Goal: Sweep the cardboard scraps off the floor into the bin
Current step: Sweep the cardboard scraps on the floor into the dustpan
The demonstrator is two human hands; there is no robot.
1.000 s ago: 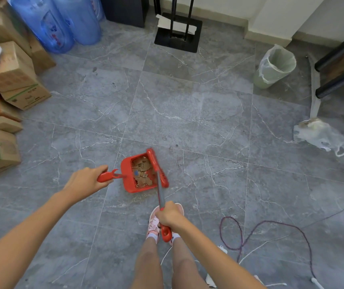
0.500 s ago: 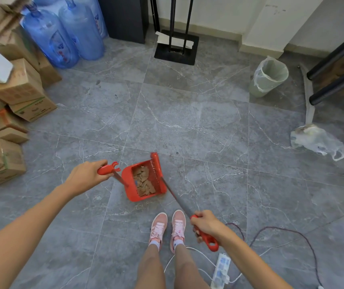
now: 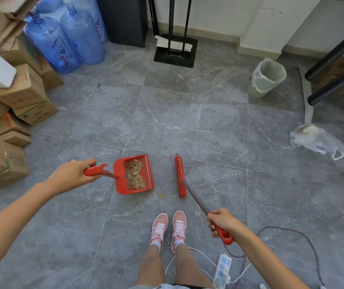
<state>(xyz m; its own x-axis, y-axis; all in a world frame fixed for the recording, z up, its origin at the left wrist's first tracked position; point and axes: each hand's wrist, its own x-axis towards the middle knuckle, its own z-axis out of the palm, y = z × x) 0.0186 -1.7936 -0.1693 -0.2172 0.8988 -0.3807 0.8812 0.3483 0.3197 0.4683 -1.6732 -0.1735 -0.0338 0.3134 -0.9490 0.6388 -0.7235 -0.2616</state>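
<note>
Grey tiled floor (image 3: 187,122) fills my view. Stacked cardboard boxes (image 3: 20,88) stand at far left, blue water bottles (image 3: 62,44) behind them. The lined bin (image 3: 258,88) stands upright at upper right, well apart from the tools.

Red dustpan (image 3: 121,176) is low over the tile ahead of the feet. Red broom (image 3: 180,176) is just beside it on the right, not touching.

Left hand (image 3: 71,176): fingers curled round the dustpan handle. Right hand (image 3: 222,222): fingers wrapped round the broom grip.

Cardboard scraps (image 3: 134,176) are piled inside the dustpan. A tan fleck (image 3: 161,195) lies between pan and broom; I cannot tell if it is cardboard.
</note>
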